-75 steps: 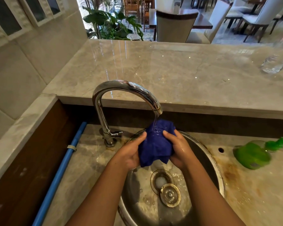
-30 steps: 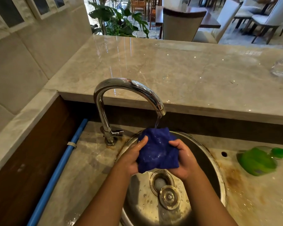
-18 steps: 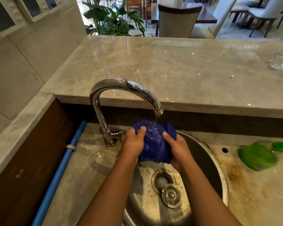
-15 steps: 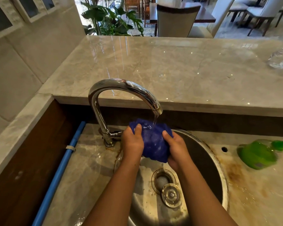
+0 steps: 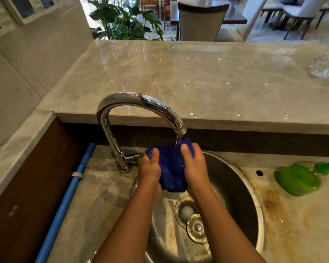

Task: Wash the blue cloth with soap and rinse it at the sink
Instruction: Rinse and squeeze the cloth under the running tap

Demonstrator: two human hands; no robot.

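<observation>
Over the round stainless-steel sink [image 5: 239, 196], the left hand [image 5: 150, 168] and right hand [image 5: 195, 166] both clench the bunched blue cloth [image 5: 171, 168] in the stream from the curved chrome faucet [image 5: 141, 103]. To the right, a green plastic bottle [image 5: 298, 179] lies sideways, its label unreadable.

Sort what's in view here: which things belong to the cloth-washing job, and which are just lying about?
In use: blue cloth, gripped by left hand and right hand under the running tap, over the sink; green bottle, possibly soap.
Lying about: glass on the upper counter, blue pipe, drain plug loose in the sink.
</observation>
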